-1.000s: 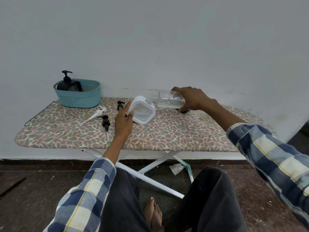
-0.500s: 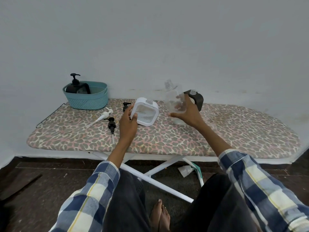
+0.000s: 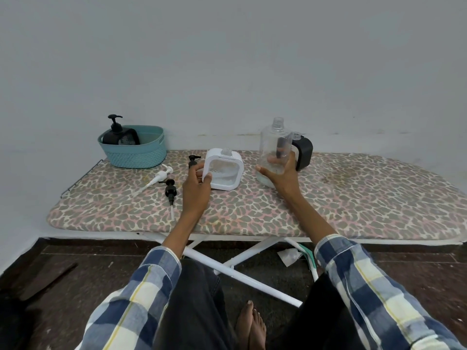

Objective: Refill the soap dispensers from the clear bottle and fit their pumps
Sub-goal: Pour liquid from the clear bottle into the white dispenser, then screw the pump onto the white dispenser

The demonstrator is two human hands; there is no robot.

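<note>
Right hand (image 3: 283, 176) fingers curled round upright clear bottle (image 3: 274, 150), capless. Left hand (image 3: 196, 186) fingers grip white dispenser (image 3: 224, 171) at bottle's 9 o'clock, both on ironing board (image 3: 353, 205).

Ironing board (image 3: 353, 198), leopard-print cover, on white crossed legs. Resting on it: teal basket (image 3: 136, 155) at far left; white pump (image 3: 158, 176) and two black pumps (image 3: 170, 192) (image 3: 193, 160) left of the left hand's fingers (image 3: 206, 178); white dispenser (image 3: 223, 169) in those fingers; black dispenser (image 3: 304, 151) behind the right hand's fingers (image 3: 274, 160).
</note>
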